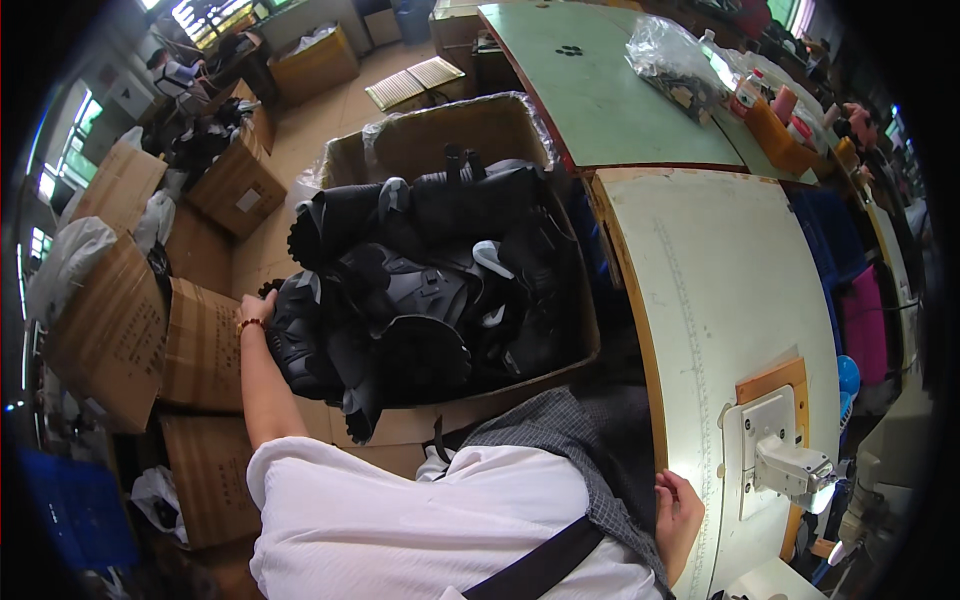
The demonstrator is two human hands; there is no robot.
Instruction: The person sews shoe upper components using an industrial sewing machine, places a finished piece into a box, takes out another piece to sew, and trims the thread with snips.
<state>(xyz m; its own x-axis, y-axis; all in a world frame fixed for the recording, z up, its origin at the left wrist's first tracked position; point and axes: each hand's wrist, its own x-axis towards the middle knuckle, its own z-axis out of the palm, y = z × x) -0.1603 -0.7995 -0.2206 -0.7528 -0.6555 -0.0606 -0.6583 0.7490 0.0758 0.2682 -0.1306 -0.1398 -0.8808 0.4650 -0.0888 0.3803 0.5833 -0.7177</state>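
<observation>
"Hands?"
"Left hand at the black boot-like pieces, left of centre, perhaps steadying overhang; pinching or not, can't tell. Right hand half-curled by white table, lower right, grip unclear, maybe bracing."
"Around?"
"Carton holds them; brown boxes crowd left; table blocks right."
</observation>
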